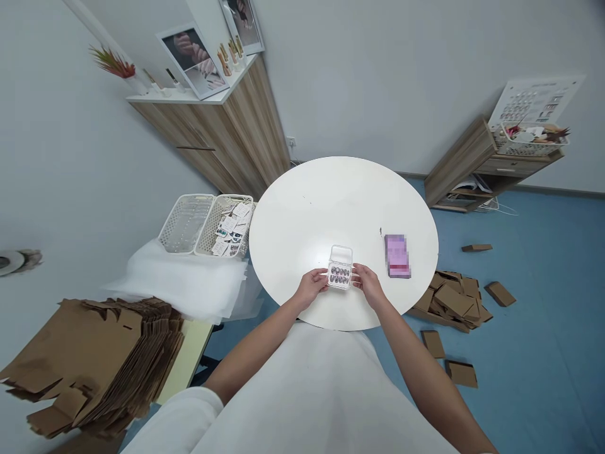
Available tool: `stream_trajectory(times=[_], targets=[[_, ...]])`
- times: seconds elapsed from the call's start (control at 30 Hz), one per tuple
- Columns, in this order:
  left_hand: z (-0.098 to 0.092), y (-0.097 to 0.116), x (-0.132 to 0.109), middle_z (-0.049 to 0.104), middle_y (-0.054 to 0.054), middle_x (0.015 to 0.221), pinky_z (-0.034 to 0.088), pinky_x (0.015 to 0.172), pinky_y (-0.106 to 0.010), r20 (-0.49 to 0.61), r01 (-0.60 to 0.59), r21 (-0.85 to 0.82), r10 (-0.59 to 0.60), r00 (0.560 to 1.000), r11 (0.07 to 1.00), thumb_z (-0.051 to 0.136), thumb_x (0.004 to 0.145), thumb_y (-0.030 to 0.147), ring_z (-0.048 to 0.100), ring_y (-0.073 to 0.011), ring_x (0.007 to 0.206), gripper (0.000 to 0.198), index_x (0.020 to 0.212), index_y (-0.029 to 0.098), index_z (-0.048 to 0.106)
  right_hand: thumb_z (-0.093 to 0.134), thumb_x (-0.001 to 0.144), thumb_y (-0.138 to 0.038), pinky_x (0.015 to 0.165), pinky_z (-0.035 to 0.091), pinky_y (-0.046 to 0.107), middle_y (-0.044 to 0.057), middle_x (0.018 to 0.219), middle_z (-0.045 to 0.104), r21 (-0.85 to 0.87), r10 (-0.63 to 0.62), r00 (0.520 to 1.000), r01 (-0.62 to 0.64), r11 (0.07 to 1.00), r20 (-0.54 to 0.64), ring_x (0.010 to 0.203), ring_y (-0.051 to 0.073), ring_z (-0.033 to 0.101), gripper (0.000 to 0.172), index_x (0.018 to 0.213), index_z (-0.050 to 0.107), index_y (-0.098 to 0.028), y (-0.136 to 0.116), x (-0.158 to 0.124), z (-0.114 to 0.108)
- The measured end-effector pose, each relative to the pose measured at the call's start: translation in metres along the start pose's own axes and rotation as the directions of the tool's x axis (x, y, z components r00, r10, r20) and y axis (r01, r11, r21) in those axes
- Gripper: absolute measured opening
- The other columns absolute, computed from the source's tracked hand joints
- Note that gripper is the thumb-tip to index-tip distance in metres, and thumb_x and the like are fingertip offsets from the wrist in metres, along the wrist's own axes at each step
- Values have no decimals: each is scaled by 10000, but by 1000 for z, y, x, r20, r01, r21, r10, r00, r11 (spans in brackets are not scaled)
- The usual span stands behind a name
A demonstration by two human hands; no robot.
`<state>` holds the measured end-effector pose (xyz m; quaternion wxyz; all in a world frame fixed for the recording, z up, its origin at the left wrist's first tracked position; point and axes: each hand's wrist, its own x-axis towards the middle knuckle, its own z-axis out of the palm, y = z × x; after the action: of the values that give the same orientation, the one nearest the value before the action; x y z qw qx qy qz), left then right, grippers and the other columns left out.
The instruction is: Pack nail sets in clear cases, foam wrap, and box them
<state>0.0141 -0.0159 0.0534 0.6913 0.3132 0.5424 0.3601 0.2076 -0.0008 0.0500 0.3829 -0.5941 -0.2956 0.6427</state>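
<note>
A small clear plastic case (340, 284) stands with its lid (341, 254) raised at the near middle of the round white table. Two rows of dark, shiny press-on nails (339, 273) fill it. My left hand (312, 287) grips the case's left side, fingers curled against the edge. From the other side, the fingers of my right hand (368, 282) hold the right edge. To the right of my right hand lies a purple box (397, 257), its face blurred. A tiny dark object (380, 231) sits beside that box.
The white table (331, 189) has a rounded edge. Left of it are a white basket (202, 246) of carded items, another basket (177, 221), white foam sheets (179, 280) and stacked flat cardboard (118, 359). Small brown boxes (456, 299) lie on the floor at right.
</note>
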Motion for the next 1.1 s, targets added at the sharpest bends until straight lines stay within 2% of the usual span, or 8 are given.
stream_trajectory(times=[0.13, 0.3, 0.47, 0.6, 0.9, 1.1], targets=[[2, 1, 0, 625, -48, 811, 480, 717, -296, 70, 9, -14, -8, 998, 1000, 672, 663, 285, 590, -108, 720, 401, 1020, 149, 549, 469, 745, -491, 620, 481, 280, 75, 926, 624, 115, 89, 993, -97, 989, 74, 714, 151, 604, 382, 977, 548, -197, -9, 12, -1], [1, 0, -1, 631, -56, 823, 482, 719, -295, 76, 44, -10, -43, 996, 999, 675, 663, 293, 594, -110, 723, 407, 1023, 153, 547, 530, 728, -406, 653, 483, 292, 56, 964, 630, 164, 19, 996, -32, 986, 83, 761, 152, 603, 317, 988, 521, -226, -16, 16, 6], [-1, 0, -3, 638, -62, 824, 489, 717, -292, 53, 58, -62, -54, 997, 996, 680, 664, 269, 602, -109, 711, 392, 1016, 153, 549, 577, 694, -393, 663, 489, 324, 46, 1058, 592, 196, -34, 980, -5, 981, 195, 838, 167, 581, 303, 958, 538, -251, -22, 7, 7], [1, 3, -3, 645, -72, 841, 496, 726, -296, 23, 63, -120, -60, 998, 991, 673, 674, 230, 608, -112, 708, 374, 1019, 152, 554, 593, 674, -384, 681, 489, 341, 39, 1025, 593, 190, -74, 963, 24, 982, 261, 892, 182, 564, 287, 926, 571, -247, -21, -1, 8], [5, 5, -1, 643, -69, 861, 490, 771, -309, 28, 59, -213, -54, 998, 975, 642, 700, 200, 609, -113, 745, 331, 1017, 153, 559, 567, 655, -285, 724, 486, 324, 42, 1113, 558, 198, -88, 978, 49, 979, 192, 930, 185, 558, 301, 951, 588, -238, -14, -8, 11], [6, 4, -2, 643, -72, 861, 487, 769, -311, 0, 48, -233, -49, 999, 971, 650, 693, 200, 607, -116, 748, 349, 1024, 151, 551, 569, 688, -380, 726, 500, 322, 31, 1190, 503, 211, -78, 987, 48, 976, 138, 928, 170, 567, 427, 1094, 473, -286, -9, -16, 10]])
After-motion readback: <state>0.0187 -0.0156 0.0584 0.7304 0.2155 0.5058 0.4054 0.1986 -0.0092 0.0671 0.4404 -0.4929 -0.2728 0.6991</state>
